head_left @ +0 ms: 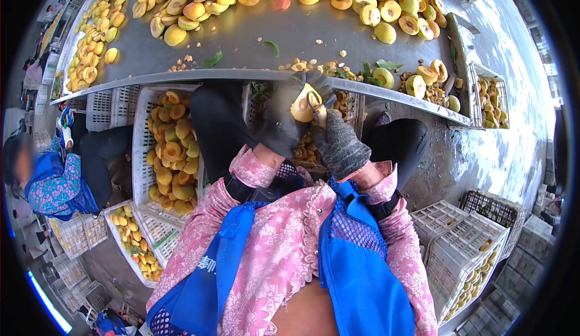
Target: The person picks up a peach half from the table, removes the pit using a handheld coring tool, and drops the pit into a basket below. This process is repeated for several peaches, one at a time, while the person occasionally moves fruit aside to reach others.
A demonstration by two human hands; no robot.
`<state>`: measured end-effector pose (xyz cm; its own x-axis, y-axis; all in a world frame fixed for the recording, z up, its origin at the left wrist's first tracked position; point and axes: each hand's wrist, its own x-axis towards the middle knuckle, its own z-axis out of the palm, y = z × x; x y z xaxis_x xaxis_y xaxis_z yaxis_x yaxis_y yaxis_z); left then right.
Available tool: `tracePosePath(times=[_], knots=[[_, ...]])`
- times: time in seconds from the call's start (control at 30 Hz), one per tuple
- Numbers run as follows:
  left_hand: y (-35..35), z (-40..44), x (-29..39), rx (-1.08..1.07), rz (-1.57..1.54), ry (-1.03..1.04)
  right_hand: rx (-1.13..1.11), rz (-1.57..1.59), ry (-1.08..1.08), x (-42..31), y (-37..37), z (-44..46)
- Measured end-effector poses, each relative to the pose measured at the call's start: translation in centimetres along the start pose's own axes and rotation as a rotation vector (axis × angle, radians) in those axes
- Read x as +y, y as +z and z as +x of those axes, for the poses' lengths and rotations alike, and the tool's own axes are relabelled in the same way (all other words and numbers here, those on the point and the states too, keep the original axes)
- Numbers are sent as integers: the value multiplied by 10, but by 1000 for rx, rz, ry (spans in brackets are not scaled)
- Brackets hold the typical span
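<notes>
My left hand (283, 115), in a dark glove, grips a yellow peach half (303, 104) just past the metal table's front edge. The cut side of the fruit faces up toward me. In a grey knitted glove, my right hand (341, 144) is closed around a small pitting tool (320, 116) with a pale handle and a dark curved metal loop. The loop end touches the peach or lies right over it; I cannot tell how deep it sits. Below both hands, a crate between my knees holds cut fruit pieces (307, 148).
Many peach halves (208, 0) lie on the metal table (235, 43), with pits and leaves along its raised edge. A white crate of peach halves (142, 155) stands at my left. More crates (462, 251) are behind at right. Another person (57, 182) sits far left.
</notes>
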<state>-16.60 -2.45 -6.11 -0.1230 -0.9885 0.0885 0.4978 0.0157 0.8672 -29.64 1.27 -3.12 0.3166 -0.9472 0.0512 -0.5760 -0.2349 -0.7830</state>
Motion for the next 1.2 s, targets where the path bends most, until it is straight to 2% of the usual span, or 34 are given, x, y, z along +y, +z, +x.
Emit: tracePosePath(times=[0.07, 0.13, 0.2, 0.27, 0.37, 0.47, 0.57, 0.63, 0.67, 0.73, 0.83, 0.87, 0.97, 1.07, 1.2], knots=[[10, -5, 9, 84, 345, 125, -26, -46, -18, 1, 2, 1], [4, -3, 2, 87, 344, 67, -57, -68, -24, -1, 2, 2], [-1, 1, -6, 117, 162, -27, -33, -42, -64, 13, 14, 2], [-1, 5, -10, 169, -200, -159, -33, -20, -62, 10, 15, 4], [2, 2, -1, 110, -444, -246, -70, 1, -37, 6, 10, 3], [-14, -1, 6, -110, 677, 193, -127, -24, -50, 7, 9, 3], [-20, 4, 17, -300, 827, 214, -218, -72, -23, 0, 2, 3], [-17, 4, 26, -338, 825, 151, -254, -73, -73, 0, -2, 4], [-17, 4, 28, -358, 824, 119, -297, -63, -17, -3, -3, 5], [-20, 2, 20, -310, 654, 42, -379, -43, 95, -7, -6, 8], [-15, -3, 15, -177, 267, -149, -308, 208, 133, 18, 11, 2], [-13, -4, 16, -122, 117, -223, -307, 158, 113, 20, 12, 1], [-24, -2, 11, -246, 576, -33, -345, 49, 93, 18, 11, 3], [-29, -4, 8, -295, 657, -66, -439, 40, 136, 14, 8, 5], [-29, -6, 6, -258, 570, -118, -477, 101, 139, 24, 13, 6]])
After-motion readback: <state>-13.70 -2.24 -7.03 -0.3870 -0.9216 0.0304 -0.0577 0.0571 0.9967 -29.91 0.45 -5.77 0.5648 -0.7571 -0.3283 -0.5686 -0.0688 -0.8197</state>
